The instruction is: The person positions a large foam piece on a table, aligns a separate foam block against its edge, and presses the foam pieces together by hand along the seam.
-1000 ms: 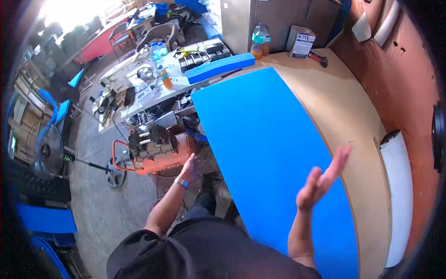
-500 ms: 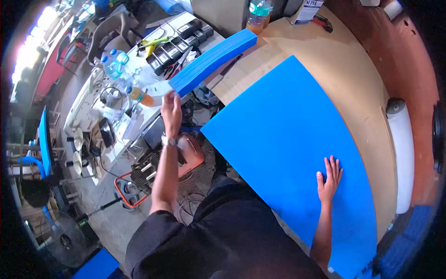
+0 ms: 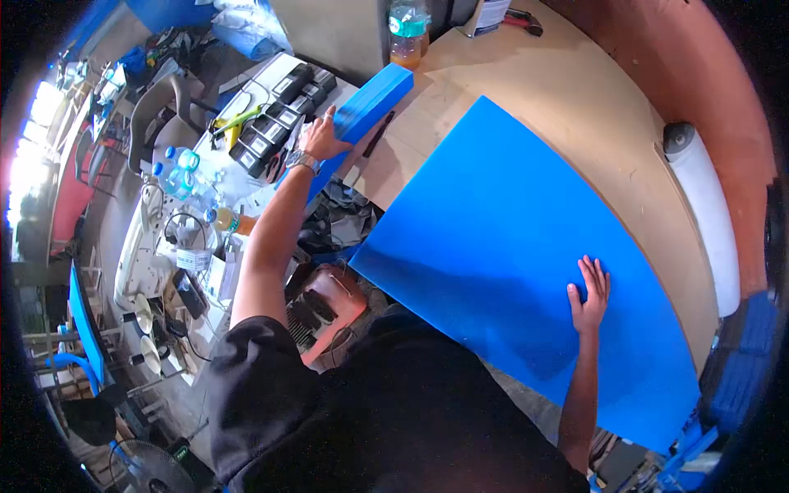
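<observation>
My left hand rests across a long stack of blue strips, its thumb toward the near side and its fingers spread over the top. A metal watch is on that wrist. Flat on a large blue sheet lies my right hand, fingers stretched out. The sheet has one curved edge and a pointed far corner, and it covers part of a tan board. A thin dark tool lies on the board beside the strips.
A bottle stands at the back. On the left table are black boxes, water bottles and a bottle of orange liquid. A white roll lies at right. An orange machine sits on the floor.
My left hand has moved forward from the near end of the blue strips onto their top. My right hand stays flat on the sheet. The whole view has shifted.
</observation>
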`<state>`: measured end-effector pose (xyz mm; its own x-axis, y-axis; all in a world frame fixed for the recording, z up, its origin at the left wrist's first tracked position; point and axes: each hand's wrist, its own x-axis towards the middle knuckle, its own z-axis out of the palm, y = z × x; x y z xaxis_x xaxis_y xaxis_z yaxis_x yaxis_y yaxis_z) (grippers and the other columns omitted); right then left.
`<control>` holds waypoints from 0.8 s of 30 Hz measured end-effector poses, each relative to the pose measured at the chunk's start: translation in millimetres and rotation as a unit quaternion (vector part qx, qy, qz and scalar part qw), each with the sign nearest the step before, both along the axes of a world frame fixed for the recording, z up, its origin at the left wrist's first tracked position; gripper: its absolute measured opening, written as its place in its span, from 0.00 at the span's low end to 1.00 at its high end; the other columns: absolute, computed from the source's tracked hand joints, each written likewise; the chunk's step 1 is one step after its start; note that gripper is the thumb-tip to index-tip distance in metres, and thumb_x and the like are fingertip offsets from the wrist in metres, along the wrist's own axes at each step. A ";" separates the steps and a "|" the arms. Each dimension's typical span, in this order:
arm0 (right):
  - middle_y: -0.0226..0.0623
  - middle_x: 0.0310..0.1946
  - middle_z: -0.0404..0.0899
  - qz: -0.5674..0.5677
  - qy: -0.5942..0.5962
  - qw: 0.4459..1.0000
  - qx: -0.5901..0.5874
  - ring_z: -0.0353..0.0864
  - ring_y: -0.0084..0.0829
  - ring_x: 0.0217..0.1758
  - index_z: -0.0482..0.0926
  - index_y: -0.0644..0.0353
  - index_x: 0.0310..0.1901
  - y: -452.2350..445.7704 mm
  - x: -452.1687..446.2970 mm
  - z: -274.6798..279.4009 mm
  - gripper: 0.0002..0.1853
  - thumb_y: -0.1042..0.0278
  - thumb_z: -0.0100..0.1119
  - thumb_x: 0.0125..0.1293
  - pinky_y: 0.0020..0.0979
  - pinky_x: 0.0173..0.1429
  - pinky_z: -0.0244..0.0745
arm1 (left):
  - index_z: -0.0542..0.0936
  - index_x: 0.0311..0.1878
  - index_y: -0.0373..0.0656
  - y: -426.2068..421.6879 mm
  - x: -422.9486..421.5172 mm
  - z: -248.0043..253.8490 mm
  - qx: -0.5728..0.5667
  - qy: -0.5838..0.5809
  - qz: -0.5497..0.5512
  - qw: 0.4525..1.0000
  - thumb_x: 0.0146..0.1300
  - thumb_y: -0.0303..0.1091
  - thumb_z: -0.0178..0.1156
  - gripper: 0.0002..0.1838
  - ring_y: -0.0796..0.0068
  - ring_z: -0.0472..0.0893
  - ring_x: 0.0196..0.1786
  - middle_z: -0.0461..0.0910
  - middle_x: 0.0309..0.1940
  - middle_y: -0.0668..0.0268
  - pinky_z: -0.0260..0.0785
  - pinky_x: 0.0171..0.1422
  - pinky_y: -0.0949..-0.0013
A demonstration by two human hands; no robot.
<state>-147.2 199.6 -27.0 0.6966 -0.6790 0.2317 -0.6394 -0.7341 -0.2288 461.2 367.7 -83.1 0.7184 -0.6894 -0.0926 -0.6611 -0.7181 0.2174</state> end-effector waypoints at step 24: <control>0.27 0.65 0.73 -0.008 -0.021 1.000 -0.006 0.62 0.40 0.73 0.76 0.50 0.60 -0.6 -2.6 -4.5 0.22 0.53 0.55 0.67 0.52 0.78 0.42 | 0.59 0.73 0.47 101.6 2.2 176.4 -0.031 -0.016 -0.148 0.988 0.48 0.38 0.68 0.47 0.55 0.76 0.57 0.72 0.61 0.51 0.66 0.63 0.59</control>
